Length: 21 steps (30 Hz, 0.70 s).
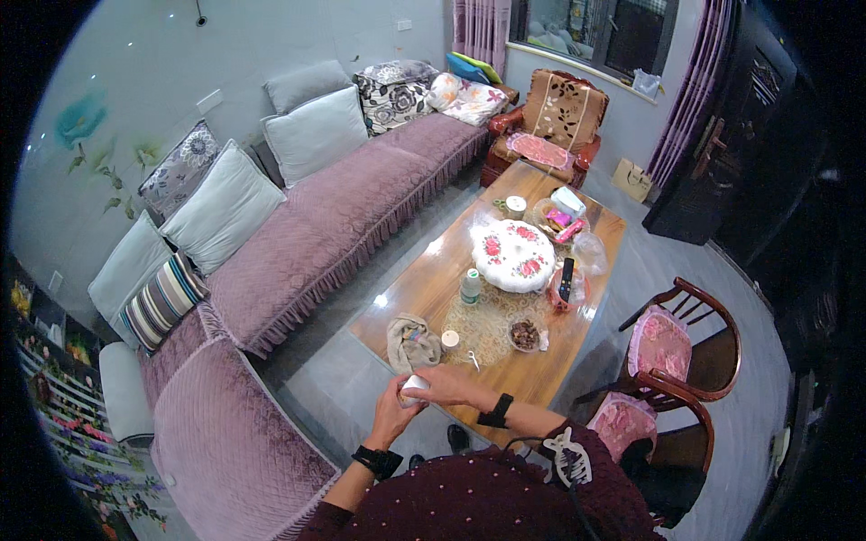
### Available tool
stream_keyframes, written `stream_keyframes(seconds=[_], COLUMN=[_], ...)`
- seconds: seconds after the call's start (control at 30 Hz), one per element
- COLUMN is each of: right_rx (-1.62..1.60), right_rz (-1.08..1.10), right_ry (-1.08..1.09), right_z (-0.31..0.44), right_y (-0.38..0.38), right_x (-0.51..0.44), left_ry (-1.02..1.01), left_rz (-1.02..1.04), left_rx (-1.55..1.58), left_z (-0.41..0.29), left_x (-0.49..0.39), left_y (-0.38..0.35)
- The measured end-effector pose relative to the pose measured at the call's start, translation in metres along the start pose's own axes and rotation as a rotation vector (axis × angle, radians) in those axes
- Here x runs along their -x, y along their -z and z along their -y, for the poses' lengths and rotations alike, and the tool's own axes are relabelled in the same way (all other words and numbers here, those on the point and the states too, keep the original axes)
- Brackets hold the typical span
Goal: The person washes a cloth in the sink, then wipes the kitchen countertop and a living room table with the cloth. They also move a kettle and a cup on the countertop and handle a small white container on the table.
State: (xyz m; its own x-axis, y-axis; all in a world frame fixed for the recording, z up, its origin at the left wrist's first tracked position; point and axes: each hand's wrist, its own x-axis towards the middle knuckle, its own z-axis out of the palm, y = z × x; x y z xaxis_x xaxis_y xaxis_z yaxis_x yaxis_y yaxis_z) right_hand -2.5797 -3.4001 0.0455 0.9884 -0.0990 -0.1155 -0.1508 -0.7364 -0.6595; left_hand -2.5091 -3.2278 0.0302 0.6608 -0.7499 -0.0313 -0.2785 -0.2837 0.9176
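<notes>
Just off the near end of the wooden coffee table point(528, 382), a small white container point(414, 387) is between my two hands. My left hand point(394, 412) is closed round its side and lower part. My right hand point(446, 387) has its fingers on the upper part. A crumpled beige cloth point(414, 343) lies on the table just beyond, beside a small white-topped round container point(450, 339). White-handled scissors point(473, 360) lie to the right of it. A clear bowl of brown pieces point(525, 335) stands farther right. The container's underside is hidden by my fingers.
A bottle point(470, 286), a floral lidded dish point(514, 255), a black remote control point(566, 278) in a basket and a snack tray point(561, 220) stand farther along the table. A mauve-covered sofa point(325, 223) runs along the left. Wooden chairs point(724, 345) stand on the right.
</notes>
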Motion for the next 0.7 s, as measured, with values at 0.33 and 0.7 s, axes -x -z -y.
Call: stream_keyframes(seconds=[0.33,0.7], right_rx=[-0.031,0.111], right_rz=[0.063,0.033], right_ry=[0.09,-0.182], right_z=[0.008,-0.003], right_y=[-0.022,-0.005], right_x=[-0.01,0.009], left_ry=[0.051,0.0], left_rz=[-0.023,-0.061], left_rx=[0.087,-0.132], left_z=[0.037,0.023], left_x=[0.015,0.004], left_y=[0.018,-0.009])
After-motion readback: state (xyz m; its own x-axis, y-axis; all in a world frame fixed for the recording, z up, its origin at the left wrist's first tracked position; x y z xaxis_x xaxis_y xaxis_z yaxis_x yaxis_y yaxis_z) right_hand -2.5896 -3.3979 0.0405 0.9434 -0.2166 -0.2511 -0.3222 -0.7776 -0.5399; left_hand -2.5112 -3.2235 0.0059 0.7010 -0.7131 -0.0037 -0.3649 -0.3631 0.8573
